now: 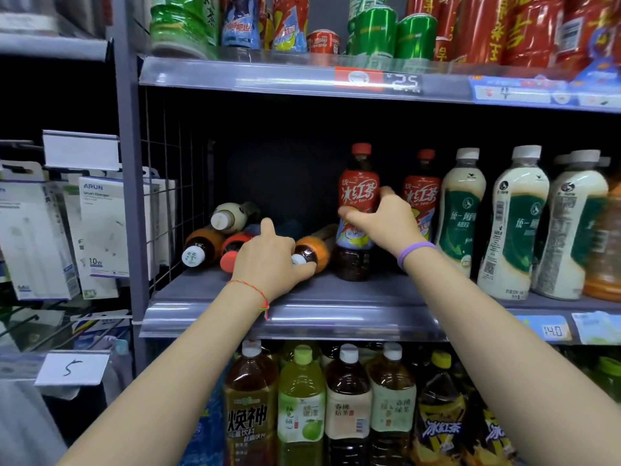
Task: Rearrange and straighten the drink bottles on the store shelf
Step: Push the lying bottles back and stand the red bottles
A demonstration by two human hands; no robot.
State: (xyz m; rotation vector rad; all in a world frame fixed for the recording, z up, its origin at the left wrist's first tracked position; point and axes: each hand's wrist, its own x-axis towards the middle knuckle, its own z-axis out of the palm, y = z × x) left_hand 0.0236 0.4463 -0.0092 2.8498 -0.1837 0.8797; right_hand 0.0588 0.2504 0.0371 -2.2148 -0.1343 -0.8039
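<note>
The right hand (379, 223) grips an upright red-labelled ice tea bottle (358, 210); the left hand (268, 260) clasps a lying orange-labelled bottle (312, 250) — its cap half hidden.

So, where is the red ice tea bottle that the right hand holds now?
In the head view, the red ice tea bottle stands upright mid-shelf, gripped by the right hand, with a second ice tea bottle on its right and a lying orange bottle on its left.

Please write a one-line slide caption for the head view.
Right hand grips an upright iced tea bottle while left hand holds a toppled orange-label bottle on the middle shelf.
</note>
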